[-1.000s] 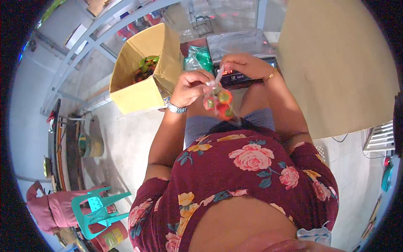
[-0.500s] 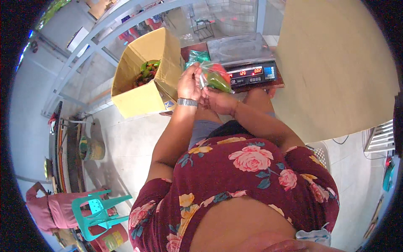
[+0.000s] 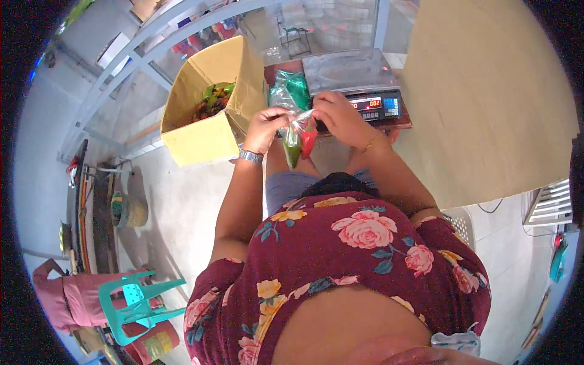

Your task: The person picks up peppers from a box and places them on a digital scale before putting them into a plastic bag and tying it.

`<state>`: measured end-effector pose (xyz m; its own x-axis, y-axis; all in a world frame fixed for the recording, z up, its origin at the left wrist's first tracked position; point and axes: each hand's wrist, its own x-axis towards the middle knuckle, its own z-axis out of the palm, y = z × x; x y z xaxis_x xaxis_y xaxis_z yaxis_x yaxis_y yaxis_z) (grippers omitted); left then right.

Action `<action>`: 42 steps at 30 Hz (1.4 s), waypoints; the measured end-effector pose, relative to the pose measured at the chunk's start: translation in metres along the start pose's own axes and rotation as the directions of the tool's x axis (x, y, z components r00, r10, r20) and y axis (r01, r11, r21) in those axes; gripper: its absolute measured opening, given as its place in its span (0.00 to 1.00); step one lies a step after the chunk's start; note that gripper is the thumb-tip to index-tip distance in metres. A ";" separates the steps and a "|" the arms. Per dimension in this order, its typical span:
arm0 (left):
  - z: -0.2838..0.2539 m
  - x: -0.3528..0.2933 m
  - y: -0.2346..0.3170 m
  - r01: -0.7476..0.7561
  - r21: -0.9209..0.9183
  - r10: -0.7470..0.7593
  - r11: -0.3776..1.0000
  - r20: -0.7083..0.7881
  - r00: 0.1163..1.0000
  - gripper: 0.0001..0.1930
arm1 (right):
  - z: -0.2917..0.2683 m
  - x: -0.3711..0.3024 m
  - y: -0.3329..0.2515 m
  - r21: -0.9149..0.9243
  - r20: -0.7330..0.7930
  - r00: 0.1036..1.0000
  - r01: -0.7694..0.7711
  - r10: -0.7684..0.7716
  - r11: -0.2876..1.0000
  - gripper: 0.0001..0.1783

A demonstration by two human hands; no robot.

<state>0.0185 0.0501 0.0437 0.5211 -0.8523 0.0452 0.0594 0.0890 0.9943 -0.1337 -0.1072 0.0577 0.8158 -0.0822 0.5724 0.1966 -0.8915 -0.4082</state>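
- Room first: pale tiled floor (image 3: 194,201) through the middle, glass panes (image 3: 340,27) along the top of the frame. Floor looks flat and hard.
- Huge tan board (image 3: 486,103) filling the upper right, plain face, no detail I can make out.
- Cardboard box (image 3: 201,143) upper left of centre, open, with a pile of red and green peppers down inside.
- Teal plastic stool (image 3: 139,297), lower left.
- Reddish-brown table (image 3: 290,66) at top centre, mostly covered. The scale (image 3: 347,70) sits on it, flat metal plate, lit red display partly behind the right hand.
- Green plastic bags (image 3: 297,87), crumpled, just left of the scale.
- Left hand (image 3: 264,131) and right hand (image 3: 344,118) are near each other, fingertips pinched on either side of the bag's gathered neck.
- Clear bag (image 3: 302,124) hangs between them, upper centre, in front of the table. I'd guess light, floppy and kinda slippery; grab the twisted neck.
- Inside: a green pepper (image 3: 292,151) and a red pepper (image 3: 308,143). Probably firm but bruisable, so don't squeeze there.
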 end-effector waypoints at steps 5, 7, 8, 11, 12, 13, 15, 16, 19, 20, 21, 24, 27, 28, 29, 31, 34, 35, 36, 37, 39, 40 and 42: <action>0.011 -0.007 0.024 -0.143 -0.250 0.217 0.958 0.299 0.929 0.07 | -0.027 0.008 0.005 0.395 0.071 0.997 -0.015 -0.014 0.919 0.15; 0.025 -0.007 0.032 -0.142 -0.333 0.269 0.932 0.374 0.888 0.06 | -0.032 0.011 0.006 0.513 0.152 0.988 -0.074 -0.005 0.855 0.13; 0.030 -0.007 0.037 -0.130 -0.415 0.324 0.901 0.443 0.836 0.05 | -0.035 0.012 0.007 0.614 0.233 0.972 -0.143 -0.005 0.776 0.12; 0.037 -0.004 0.049 -0.063 -0.398 0.295 0.915 0.556 0.777 0.08 | -0.028 0.010 0.020 0.717 0.479 0.877 -0.368 -0.035 0.592 0.14; 0.041 -0.003 0.050 -0.003 -0.452 0.309 0.892 0.606 0.733 0.08 | -0.023 0.006 0.020 0.719 0.479 0.877 -0.366 -0.039 0.591 0.14; 0.048 0.000 0.038 -0.099 -0.561 0.439 0.822 0.513 0.738 0.08 | -0.017 0.000 0.012 0.801 0.459 0.886 -0.447 0.070 0.398 0.14; 0.058 -0.002 0.044 -0.007 -0.630 0.315 0.776 0.378 0.870 0.08 | 0.002 -0.011 0.009 0.888 0.459 0.885 -0.455 0.079 -0.065 0.19; 0.067 -0.001 0.050 0.066 -0.699 0.159 0.712 0.252 0.955 0.08 | 0.040 -0.015 0.028 0.894 0.448 0.889 -0.445 0.095 -0.059 0.19; 0.058 0.008 0.034 -0.067 -0.738 0.096 0.672 -0.003 0.995 0.07 | 0.083 -0.012 0.014 0.744 0.277 0.955 -0.281 -0.103 -0.606 0.14; 0.059 0.009 0.034 -0.107 -0.738 0.011 0.666 -0.133 0.991 0.07 | 0.068 -0.012 -0.007 0.654 0.268 0.962 -0.220 -0.051 -0.724 0.13; 0.062 0.009 0.034 -0.140 -0.711 -0.038 0.689 -0.228 0.973 0.09 | 0.078 -0.014 -0.005 0.715 0.316 0.948 -0.219 0.029 -0.664 0.12; 0.041 0.014 0.024 -0.001 -0.547 -0.094 0.837 -0.145 0.985 0.09 | 0.074 -0.015 -0.018 0.789 0.393 0.907 -0.249 0.150 -0.562 0.13; 0.012 0.020 -0.010 -0.056 -0.308 -0.010 0.950 -0.208 0.978 0.09 | 0.068 -0.007 -0.018 0.900 0.426 0.825 -0.427 0.371 -0.083 0.11; 0.012 0.019 -0.010 -0.063 -0.111 0.038 0.992 -0.214 0.976 0.10 | 0.066 -0.005 -0.014 0.820 0.188 0.877 -0.388 0.442 0.421 0.10; 0.018 0.015 -0.016 -0.040 -0.065 0.018 0.997 -0.311 0.950 0.09 | 0.062 -0.002 -0.011 0.498 -0.052 0.924 -0.305 0.379 0.812 0.10; 0.022 0.008 -0.017 -0.072 -0.092 0.044 0.993 -0.274 0.961 0.08 | 0.052 0.003 -0.005 0.460 -0.076 0.940 -0.262 0.332 0.849 0.09; 0.025 -0.001 -0.015 -0.074 -0.187 0.026 0.980 -0.244 0.969 0.07 | 0.038 0.008 -0.007 0.435 -0.117 0.953 -0.205 0.281 0.877 0.08; 0.024 -0.002 -0.015 -0.125 -0.185 0.091 0.975 -0.183 0.979 0.07 | 0.033 0.010 -0.008 0.406 -0.117 0.956 -0.201 0.269 0.892 0.09; 0.023 -0.002 -0.015 -0.176 -0.186 0.155 0.967 -0.121 0.980 0.07 | 0.029 0.012 -0.009 0.376 -0.117 0.959 -0.197 0.257 0.905 0.09; 0.022 -0.002 -0.013 -0.189 -0.141 0.178 0.972 -0.085 0.980 0.06 | 0.026 0.013 -0.007 0.351 -0.123 0.963 -0.183 0.239 0.918 0.09; 0.025 -0.007 -0.008 -0.197 -0.056 0.191 0.979 -0.097 0.977 0.07 | 0.020 0.014 -0.009 0.314 -0.130 0.968 -0.163 0.213 0.935 0.10; 0.027 -0.010 -0.004 -0.201 0.032 0.203 0.979 -0.104 0.974 0.07 | 0.017 0.014 -0.010 0.277 -0.139 0.972 -0.145 0.189 0.950 0.10; 0.032 -0.013 0.001 -0.265 0.204 0.291 0.943 -0.110 0.950 0.07 | 0.013 0.014 -0.011 0.269 -0.142 0.972 -0.143 0.187 0.952 0.09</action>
<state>-0.0156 0.0451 0.0468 0.6060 -0.7276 0.3214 -0.2555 0.2045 0.9449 -0.1178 -0.0928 0.0611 0.7526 -0.3094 0.5813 0.2168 -0.7172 -0.6623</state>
